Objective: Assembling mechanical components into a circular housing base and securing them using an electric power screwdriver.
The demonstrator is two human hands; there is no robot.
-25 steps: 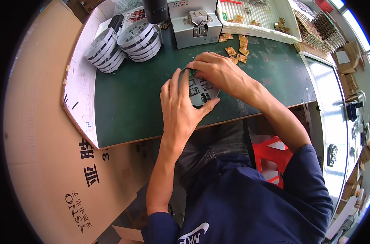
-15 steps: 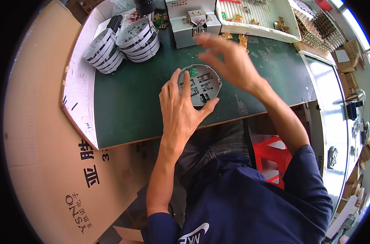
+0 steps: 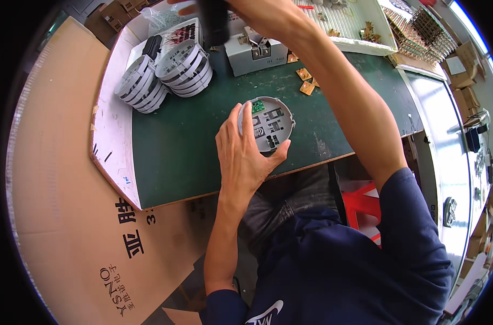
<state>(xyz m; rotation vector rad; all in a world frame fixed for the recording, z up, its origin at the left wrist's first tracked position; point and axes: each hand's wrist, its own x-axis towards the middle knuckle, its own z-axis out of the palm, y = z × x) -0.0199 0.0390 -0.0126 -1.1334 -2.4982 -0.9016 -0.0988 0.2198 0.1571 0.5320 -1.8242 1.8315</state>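
A round grey plastic housing (image 3: 286, 115) lies on the green tabletop with its open side up. Inside it are a small green circuit board (image 3: 258, 106) at the far edge and several dark fittings. My left hand (image 3: 240, 146) grips the housing's near left side, fingers over the rim and thumb at the near right. At the far edge of the bench my right hand (image 3: 265, 15) is wrapped around an upright black electric screwdriver (image 3: 214, 24). Its fingertips show on the tool's left; the upper part is cut off by the frame.
Two stacks of grey housings (image 3: 186, 73) stand at the back left. Behind the work sits a silver box-shaped device (image 3: 255, 58). Several orange-brown pieces (image 3: 306, 86) lie right of it, before a white ribbed tray (image 3: 360, 44). A raised white board (image 3: 114, 146) borders the left side.
My right hand has swung up and left from above the housing to the screwdriver and taken hold of it. My left hand stays on the housing. The view has shifted slightly.
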